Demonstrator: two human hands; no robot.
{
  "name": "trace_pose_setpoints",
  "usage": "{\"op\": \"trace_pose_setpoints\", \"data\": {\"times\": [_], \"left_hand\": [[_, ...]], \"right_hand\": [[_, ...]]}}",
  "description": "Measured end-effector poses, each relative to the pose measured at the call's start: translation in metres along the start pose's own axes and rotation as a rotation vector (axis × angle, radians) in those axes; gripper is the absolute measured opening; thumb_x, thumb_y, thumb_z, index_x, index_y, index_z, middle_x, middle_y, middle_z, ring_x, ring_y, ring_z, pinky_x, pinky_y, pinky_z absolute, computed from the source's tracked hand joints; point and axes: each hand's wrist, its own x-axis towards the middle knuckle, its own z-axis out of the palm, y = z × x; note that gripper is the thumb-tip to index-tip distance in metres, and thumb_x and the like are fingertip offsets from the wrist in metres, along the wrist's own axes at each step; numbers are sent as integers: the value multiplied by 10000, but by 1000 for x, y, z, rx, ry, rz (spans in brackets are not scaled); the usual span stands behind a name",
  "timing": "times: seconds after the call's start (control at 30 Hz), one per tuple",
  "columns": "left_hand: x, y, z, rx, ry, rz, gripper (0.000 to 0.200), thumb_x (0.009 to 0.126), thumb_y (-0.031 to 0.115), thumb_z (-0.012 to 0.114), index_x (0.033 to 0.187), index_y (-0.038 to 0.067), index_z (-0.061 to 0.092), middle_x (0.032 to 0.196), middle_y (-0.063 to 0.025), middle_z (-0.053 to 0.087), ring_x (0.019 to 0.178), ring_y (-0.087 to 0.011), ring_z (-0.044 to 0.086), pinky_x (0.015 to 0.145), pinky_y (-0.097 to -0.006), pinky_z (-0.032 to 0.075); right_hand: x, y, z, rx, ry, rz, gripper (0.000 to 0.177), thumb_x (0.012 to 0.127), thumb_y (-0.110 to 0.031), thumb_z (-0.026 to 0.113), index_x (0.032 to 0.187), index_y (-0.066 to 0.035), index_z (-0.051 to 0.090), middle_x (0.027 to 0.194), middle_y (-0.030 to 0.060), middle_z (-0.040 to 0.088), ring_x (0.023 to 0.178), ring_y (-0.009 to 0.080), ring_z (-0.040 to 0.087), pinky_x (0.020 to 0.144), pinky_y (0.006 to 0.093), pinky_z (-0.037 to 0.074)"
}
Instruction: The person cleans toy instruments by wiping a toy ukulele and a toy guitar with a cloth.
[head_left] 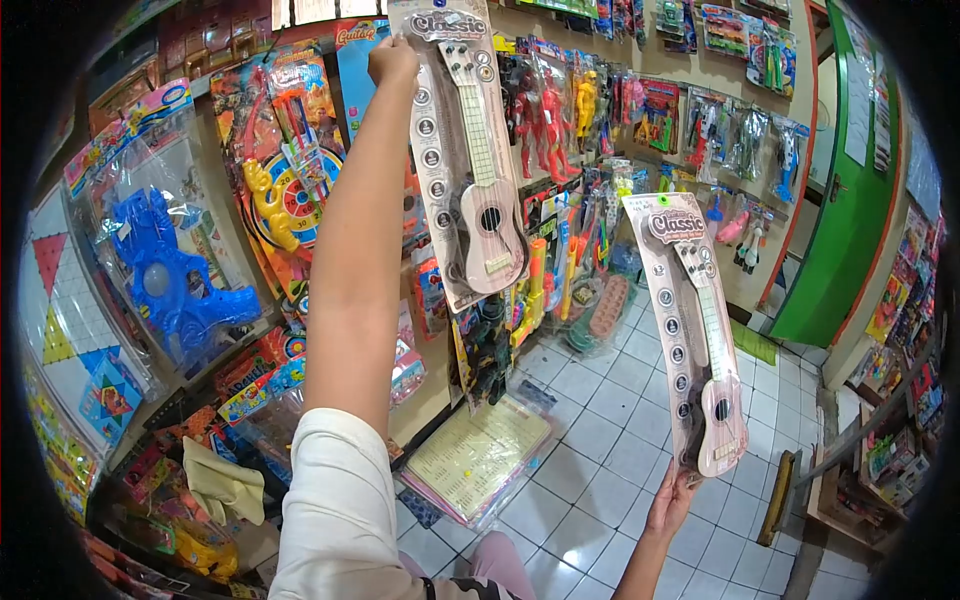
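My left hand is raised high with its fingers closed at the left edge of a packaged toy guitar. This pale pink guitar sits on a long card marked "Classic" under clear plastic, upright against the wall display. Lower and to the right, my right hand grips the bottom end of a second packaged toy guitar. That one looks alike, tilts slightly and has a green spot at its top. Part of my right hand's fingers is hidden behind the card.
Hanging toys crowd the wall, among them a blue toy gun, a dartboard set and red figures. A stack of printed sheets in plastic lies on the tiled floor. At right stand a green door and a shelf.
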Motion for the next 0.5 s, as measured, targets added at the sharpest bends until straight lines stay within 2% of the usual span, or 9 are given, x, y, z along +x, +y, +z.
{"op": "trace_pose_setpoints", "data": {"times": [0.07,0.27,0.37,0.5], "left_hand": [[1,-4,0,91,19,33,284,893,280,562,987,36,671,895,-143,682,809,-254,651,709,-371,496],[-2,-3,-7,69,44,-110,269,890,284,565,943,49,685,913,-149,683,833,-269,657,725,-393,501],[8,-10,-4,77,81,-105,249,884,274,572,921,57,688,913,-142,684,827,-282,657,717,-409,501],[36,-29,-2,231,94,0,230,883,284,568,925,90,683,906,-145,678,837,-317,646,706,-417,499]], "right_hand": [[-1,0,2,-19,12,-7,553,911,107,353,1415,-95,249,1446,168,279,1326,315,309,1122,468,276],[-6,-1,5,20,39,7,563,904,121,335,1414,-102,256,1439,170,294,1325,315,313,1120,475,275],[-10,-1,7,75,34,23,569,900,125,337,1414,-105,259,1435,167,302,1320,313,321,1118,476,276],[-11,0,-1,75,37,33,578,894,128,352,1415,-106,259,1433,165,307,1315,313,330,1119,473,275]]}}
